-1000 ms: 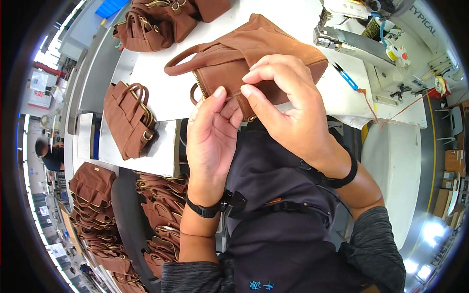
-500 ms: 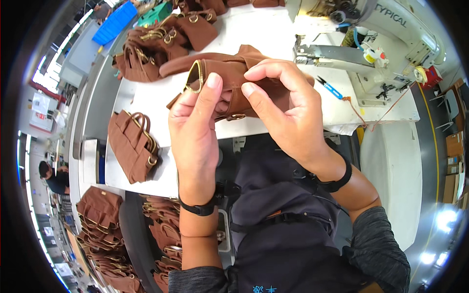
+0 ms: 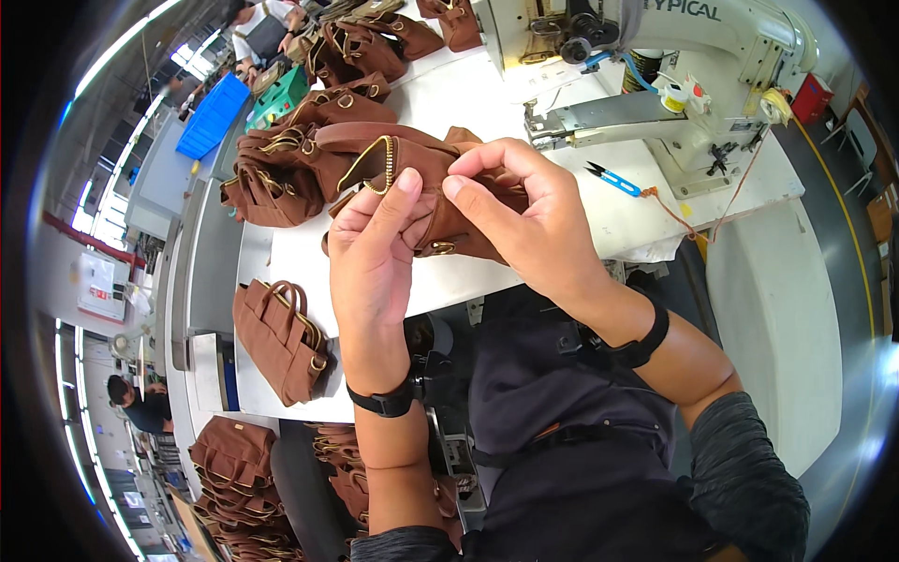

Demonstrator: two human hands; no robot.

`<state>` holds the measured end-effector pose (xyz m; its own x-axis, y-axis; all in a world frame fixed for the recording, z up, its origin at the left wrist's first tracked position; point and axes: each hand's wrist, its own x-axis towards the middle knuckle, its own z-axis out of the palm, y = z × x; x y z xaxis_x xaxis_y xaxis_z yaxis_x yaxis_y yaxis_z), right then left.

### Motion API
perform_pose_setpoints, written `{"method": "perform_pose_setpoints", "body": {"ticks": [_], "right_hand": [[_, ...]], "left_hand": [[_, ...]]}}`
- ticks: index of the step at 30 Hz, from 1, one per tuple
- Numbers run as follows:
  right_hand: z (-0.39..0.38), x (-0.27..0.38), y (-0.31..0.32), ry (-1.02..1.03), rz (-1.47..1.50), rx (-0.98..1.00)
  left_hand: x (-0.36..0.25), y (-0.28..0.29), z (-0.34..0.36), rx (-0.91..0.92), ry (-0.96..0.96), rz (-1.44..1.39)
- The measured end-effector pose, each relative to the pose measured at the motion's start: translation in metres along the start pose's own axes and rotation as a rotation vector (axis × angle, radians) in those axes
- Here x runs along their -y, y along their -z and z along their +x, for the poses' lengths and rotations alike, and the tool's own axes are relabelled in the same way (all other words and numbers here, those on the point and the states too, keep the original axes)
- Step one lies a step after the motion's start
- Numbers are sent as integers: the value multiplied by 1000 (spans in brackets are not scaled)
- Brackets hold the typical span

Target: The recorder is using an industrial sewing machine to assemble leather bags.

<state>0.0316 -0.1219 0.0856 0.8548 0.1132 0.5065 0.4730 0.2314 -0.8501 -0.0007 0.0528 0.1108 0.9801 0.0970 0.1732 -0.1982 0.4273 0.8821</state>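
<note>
Above the front of the white table, my left hand holds a brown fabric handbag near its open brass zipper. The left thumb lies on the bag beside the zipper end, with the fingers curled round behind. My right hand is at the bag's side panel, thumb and index fingertips nearly together in a pinch. Whether cloth or a thread is between those fingertips is too small to make out. A brass ring shows on the bag's lower edge, and my right hand covers part of the bag.
A finished-looking brown handbag lies at the table's left, with piled bags behind. Blue thread snips rest beside the sewing machine. More bags are stacked lower left. Other people work farther off.
The view has shifted, bringing more of the far table into sight. My right thumb and index fingertips have come closer together over the bag. The left hand keeps its hold.
</note>
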Motion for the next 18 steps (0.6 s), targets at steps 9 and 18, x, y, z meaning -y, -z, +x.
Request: {"method": "perform_pose_setpoints", "body": {"ticks": [9,18], "right_hand": [[5,1,9,-61,82,28],[4,4,13,-148,82,85]], "left_hand": [[5,-17,2,-61,-35,75],[8,-8,1,-11,-45,83]]}}
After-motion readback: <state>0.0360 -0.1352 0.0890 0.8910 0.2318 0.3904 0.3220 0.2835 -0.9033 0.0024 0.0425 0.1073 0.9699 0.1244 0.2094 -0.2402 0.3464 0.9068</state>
